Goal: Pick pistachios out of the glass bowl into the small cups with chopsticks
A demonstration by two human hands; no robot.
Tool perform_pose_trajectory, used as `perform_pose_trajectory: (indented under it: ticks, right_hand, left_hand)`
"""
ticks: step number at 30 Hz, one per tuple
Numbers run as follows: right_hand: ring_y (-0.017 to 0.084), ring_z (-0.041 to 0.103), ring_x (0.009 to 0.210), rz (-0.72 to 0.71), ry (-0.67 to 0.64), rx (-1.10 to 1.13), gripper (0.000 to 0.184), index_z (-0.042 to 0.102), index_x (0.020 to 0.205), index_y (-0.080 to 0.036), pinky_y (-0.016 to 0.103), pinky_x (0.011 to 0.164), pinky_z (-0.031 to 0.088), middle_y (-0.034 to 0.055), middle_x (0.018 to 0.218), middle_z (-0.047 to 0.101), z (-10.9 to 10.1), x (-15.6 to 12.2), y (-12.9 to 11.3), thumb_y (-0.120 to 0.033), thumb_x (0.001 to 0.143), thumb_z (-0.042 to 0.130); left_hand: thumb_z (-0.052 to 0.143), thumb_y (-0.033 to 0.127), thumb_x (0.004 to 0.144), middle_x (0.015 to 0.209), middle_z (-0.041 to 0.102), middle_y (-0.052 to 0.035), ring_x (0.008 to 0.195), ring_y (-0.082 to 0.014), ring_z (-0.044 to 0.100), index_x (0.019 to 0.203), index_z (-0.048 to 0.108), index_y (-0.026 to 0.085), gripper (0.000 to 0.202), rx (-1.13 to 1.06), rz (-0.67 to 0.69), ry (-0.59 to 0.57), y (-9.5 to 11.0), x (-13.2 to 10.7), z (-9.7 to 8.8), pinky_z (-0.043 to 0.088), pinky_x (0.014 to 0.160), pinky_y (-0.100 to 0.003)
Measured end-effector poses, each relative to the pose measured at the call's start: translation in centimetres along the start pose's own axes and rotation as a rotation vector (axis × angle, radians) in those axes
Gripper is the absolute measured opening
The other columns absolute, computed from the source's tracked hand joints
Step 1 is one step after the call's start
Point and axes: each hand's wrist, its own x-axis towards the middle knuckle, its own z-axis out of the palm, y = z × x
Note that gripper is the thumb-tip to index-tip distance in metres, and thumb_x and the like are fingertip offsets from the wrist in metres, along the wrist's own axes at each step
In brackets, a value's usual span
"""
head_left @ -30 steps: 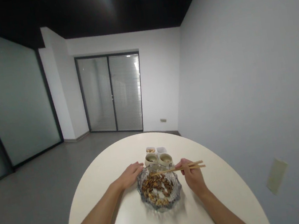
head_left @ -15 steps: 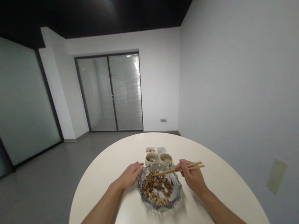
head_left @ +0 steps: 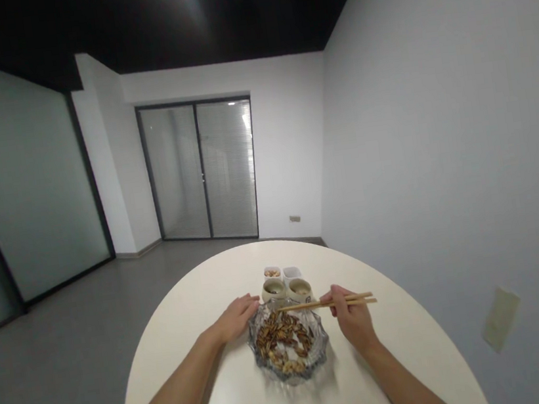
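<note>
A cut-glass bowl [head_left: 320, 341] full of brown seeds or nuts sits on the round white table [head_left: 225, 393] in front of me. My left hand [head_left: 235, 317] rests flat against the bowl's left rim, fingers stretched out. My right hand [head_left: 352, 319] is closed on a pair of wooden chopsticks [head_left: 313, 304], held level, with their tips above the far rim of the bowl. I cannot make out anything between the tips.
Behind the bowl stand two round cream cups [head_left: 273, 288] [head_left: 300, 288]. Farther back are two small square white dishes, the left dish [head_left: 272, 272] with pale nuts in it and the right dish [head_left: 291, 271]. A grey wall runs close on the right.
The chopsticks have lifted slightly and levelled out, their tips rising from the bowl's contents to above its far rim. My left hand has stayed on the rim.
</note>
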Motion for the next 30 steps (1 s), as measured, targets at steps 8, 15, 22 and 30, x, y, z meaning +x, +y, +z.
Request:
perform_pose_trajectory:
  ticks: [8,15,22,30]
  right_hand:
    - [0.016,0.051,0.044,-0.004,0.207,-0.031,0.076,0.076,0.067,-0.017,0.026,0.042,0.04,0.0025,0.049,0.057,-1.0,0.1,-0.2,-0.083,0.094,0.049]
    - [0.018,0.056,0.05,-0.035,0.287,-0.106,0.076,0.079,0.074,-0.017,0.029,0.048,0.045,0.003,0.054,0.06,-1.4,0.8,1.4,-0.082,0.096,0.048]
    - [0.018,0.058,0.055,-0.091,0.239,-0.15,0.072,0.08,0.078,-0.017,0.031,0.054,0.047,0.0022,0.058,0.061,-1.1,1.6,2.5,-0.077,0.1,0.046]
    - [0.018,0.056,0.056,-0.122,0.203,-0.222,0.07,0.08,0.078,-0.018,0.031,0.056,0.046,0.0017,0.059,0.06,-1.1,1.8,2.9,-0.073,0.102,0.044]
  left_hand:
    - [0.031,0.074,0.103,0.157,0.06,-0.0071,0.153,-0.0354,0.043,0.14,0.071,0.024,0.074,0.0,0.006,0.008,0.4,-0.2,-0.1,0.022,0.132,-0.051]
    - [0.034,0.076,0.102,0.158,0.059,-0.0069,0.154,-0.0352,0.042,0.144,0.068,0.025,0.075,-0.017,-0.015,0.012,0.2,-0.2,-0.1,0.022,0.132,-0.051]
    - [0.032,0.076,0.102,0.157,0.06,-0.0072,0.153,-0.035,0.042,0.145,0.068,0.024,0.076,-0.011,-0.008,0.015,0.2,-0.2,0.0,0.024,0.131,-0.05]
    - [0.032,0.079,0.101,0.157,0.06,-0.0058,0.153,-0.0354,0.043,0.144,0.069,0.026,0.078,-0.023,0.005,0.009,0.1,-0.1,0.0,0.023,0.132,-0.052]
